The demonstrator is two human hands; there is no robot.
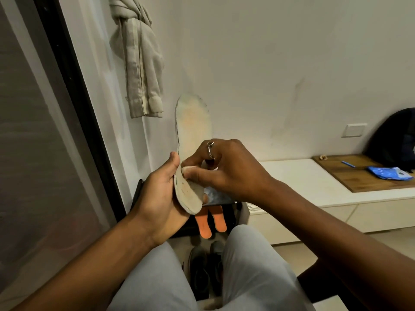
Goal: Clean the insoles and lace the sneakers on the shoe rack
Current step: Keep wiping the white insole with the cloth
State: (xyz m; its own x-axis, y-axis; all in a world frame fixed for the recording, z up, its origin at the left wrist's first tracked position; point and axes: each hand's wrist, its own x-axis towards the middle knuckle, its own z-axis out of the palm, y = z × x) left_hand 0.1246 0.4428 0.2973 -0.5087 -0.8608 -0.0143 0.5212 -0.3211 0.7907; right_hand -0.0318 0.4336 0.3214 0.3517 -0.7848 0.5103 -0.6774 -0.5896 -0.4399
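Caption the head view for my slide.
Left hand holds a pale insole upright; right hand pinches a white wad against it.

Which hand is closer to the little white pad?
Right. The right hand pinches the white pad against the insole; the left hand grips the insole's edge just beside it.

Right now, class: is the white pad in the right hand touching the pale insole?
Touching. The head view shows the right hand pinching the white pad against the insole, with no gap visible.

Dim, warm indoor light, soft overall focus, slight motion blur, and wide-angle bending at the edges.
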